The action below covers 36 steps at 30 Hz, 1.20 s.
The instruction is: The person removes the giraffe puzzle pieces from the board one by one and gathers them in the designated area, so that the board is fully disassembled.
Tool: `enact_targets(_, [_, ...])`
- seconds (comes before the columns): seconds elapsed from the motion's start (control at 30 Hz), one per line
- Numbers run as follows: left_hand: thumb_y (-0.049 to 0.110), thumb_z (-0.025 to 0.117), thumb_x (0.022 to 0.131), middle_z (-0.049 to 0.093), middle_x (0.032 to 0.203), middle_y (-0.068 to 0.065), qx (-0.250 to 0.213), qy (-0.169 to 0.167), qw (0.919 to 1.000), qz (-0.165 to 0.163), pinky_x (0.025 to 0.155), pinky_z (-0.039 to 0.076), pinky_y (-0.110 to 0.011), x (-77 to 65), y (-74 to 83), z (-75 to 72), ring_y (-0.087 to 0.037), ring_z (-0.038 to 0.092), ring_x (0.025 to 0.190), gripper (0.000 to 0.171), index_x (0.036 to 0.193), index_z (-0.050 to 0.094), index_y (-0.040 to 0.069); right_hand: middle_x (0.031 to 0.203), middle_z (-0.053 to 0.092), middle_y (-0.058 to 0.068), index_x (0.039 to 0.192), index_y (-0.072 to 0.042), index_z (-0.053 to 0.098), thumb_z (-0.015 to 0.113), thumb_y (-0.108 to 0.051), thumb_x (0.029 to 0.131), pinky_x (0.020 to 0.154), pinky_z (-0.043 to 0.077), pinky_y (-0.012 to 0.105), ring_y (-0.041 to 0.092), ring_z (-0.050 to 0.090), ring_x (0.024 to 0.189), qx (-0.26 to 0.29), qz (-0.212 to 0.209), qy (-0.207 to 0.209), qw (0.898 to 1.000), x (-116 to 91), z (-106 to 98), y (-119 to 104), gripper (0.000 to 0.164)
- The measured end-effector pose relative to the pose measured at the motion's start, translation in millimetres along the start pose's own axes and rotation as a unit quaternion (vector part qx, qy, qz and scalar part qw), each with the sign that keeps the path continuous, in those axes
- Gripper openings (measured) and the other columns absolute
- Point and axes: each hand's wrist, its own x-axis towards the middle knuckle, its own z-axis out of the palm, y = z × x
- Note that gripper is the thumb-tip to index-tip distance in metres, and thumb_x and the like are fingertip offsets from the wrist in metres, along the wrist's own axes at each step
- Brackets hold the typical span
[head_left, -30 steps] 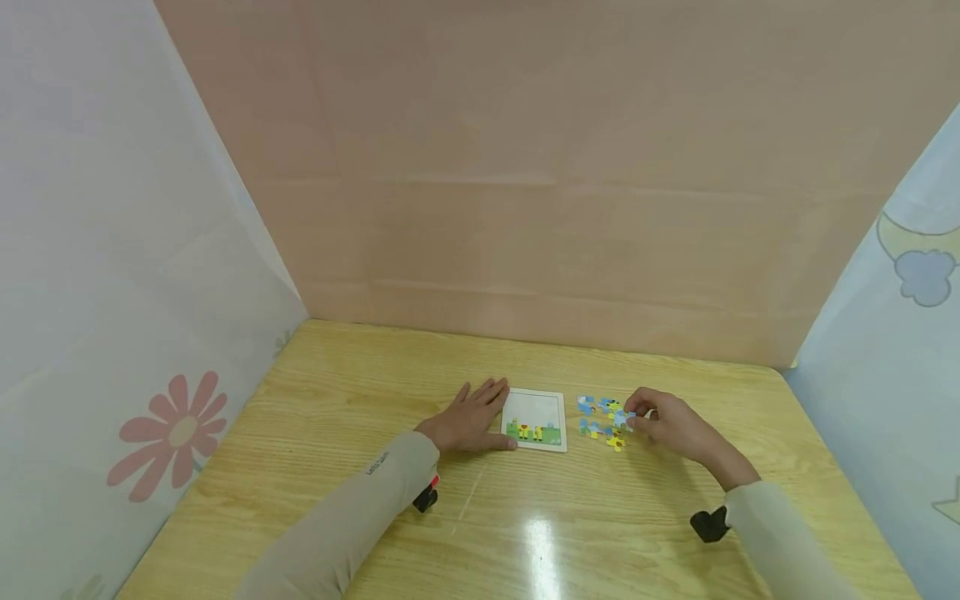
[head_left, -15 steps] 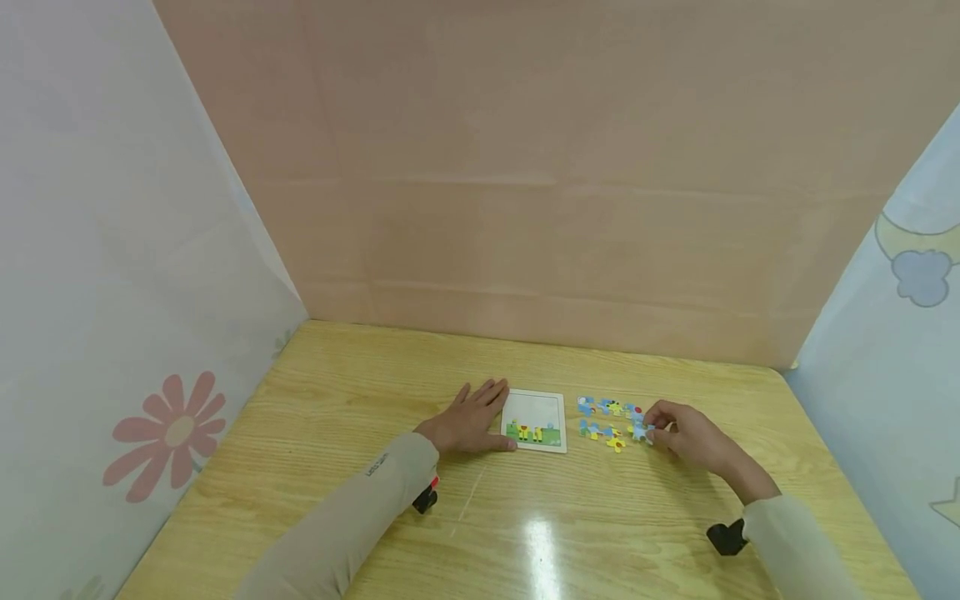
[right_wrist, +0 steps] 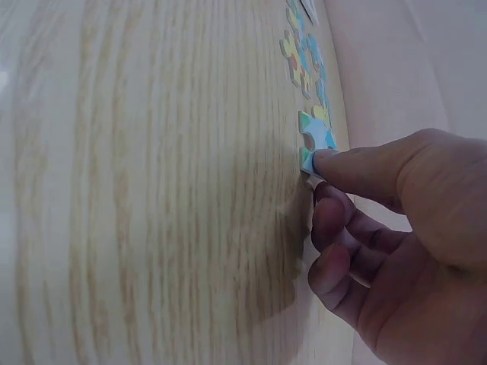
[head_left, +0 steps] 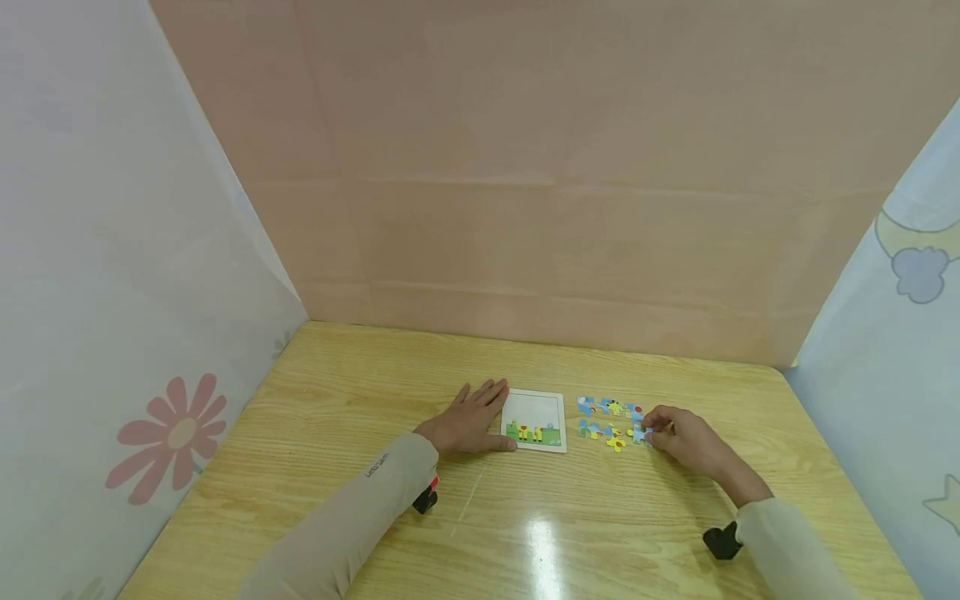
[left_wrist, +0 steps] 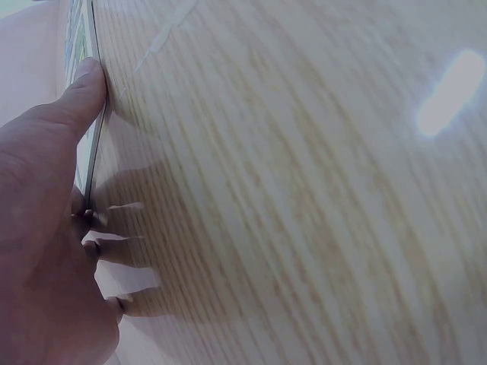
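Note:
A white-rimmed puzzle board (head_left: pixel 534 408) lies on the table, its bottom strip filled with a green picture with yellow legs. My left hand (head_left: pixel 467 423) rests along its left side, fingers stretched out; in the left wrist view the thumb (left_wrist: pixel 85 91) touches the board's edge. To the right of the board, my right hand (head_left: pixel 686 437) pinches a light blue puzzle piece (right_wrist: pixel 319 133) with green corners between thumb and fingers, low over the table. Several loose puzzle pieces (head_left: pixel 615 407), blue and yellow, lie in two rough rows between the board and this hand.
The wooden table (head_left: pixel 375 367) ends at a tan backdrop (head_left: pixel 525 250). Pale patterned walls stand on the left (head_left: pixel 112 275) and right (head_left: pixel 892 350). A black wrist device (head_left: pixel 722 542) sits below the right sleeve.
My right hand has shifted right with the light blue piece, from over the loose pieces to their right end, uncovering a piece with a red dot. The left hand has stayed put.

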Motion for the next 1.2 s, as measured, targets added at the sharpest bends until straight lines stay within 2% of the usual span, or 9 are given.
enact_targets(0.4, [0.071, 0.054, 0.102, 0.003, 0.183, -0.004, -0.007, 0.001, 1.0000, 0.001, 0.138, 0.004, -0.059, -2.3, 1.7, -1.2, -0.026, 0.003, 0.171, 0.103, 0.173, 0.010, 0.010, 0.103, 0.069, 0.011, 0.114, -0.002, 0.069, 0.067, -0.008, 0.103, 0.063, 0.048, 0.025, 0.012, 0.055, 0.079, -0.008, 0.015, 0.015, 1.000, 0, 1, -5, 0.012])
enact_targets(0.73, [0.071, 0.054, 0.102, 0.003, 0.183, -0.003, -0.006, 0.002, 1.0000, 0.001, 0.138, 0.004, -0.059, -1.1, 1.1, -0.2, -0.026, 0.003, 0.171, 0.103, 0.173, 0.011, 0.011, 0.110, 0.070, 0.012, 0.118, -0.001, 0.068, 0.067, -0.012, 0.103, 0.064, 0.048, 0.025, 0.011, 0.055, 0.077, -0.017, 0.004, 0.024, 1.000, 3, 3, -11, 0.018])
enact_targets(0.93, [0.069, 0.055, 0.102, 0.003, 0.183, -0.005, -0.005, 0.003, 1.0000, 0.003, 0.138, 0.004, -0.060, -0.3, 1.1, -0.2, -0.027, 0.003, 0.171, 0.102, 0.173, 0.011, 0.009, 0.112, 0.070, 0.013, 0.119, 0.000, 0.069, 0.066, -0.014, 0.105, 0.064, 0.048, 0.025, 0.013, 0.054, 0.077, -0.015, -0.009, 0.019, 1.000, 13, 7, -25, 0.020])
enact_targets(1.2, [0.068, 0.055, 0.103, 0.005, 0.183, -0.006, -0.003, 0.007, 1.0000, 0.002, 0.137, 0.005, -0.061, -0.7, 3.2, -1.4, -0.028, 0.004, 0.171, 0.102, 0.173, 0.011, 0.008, 0.112, 0.070, 0.013, 0.117, -0.001, 0.069, 0.066, -0.011, 0.105, 0.066, 0.050, 0.024, 0.013, 0.055, 0.078, -0.004, -0.035, 0.005, 0.999, 36, 20, -46, 0.017])
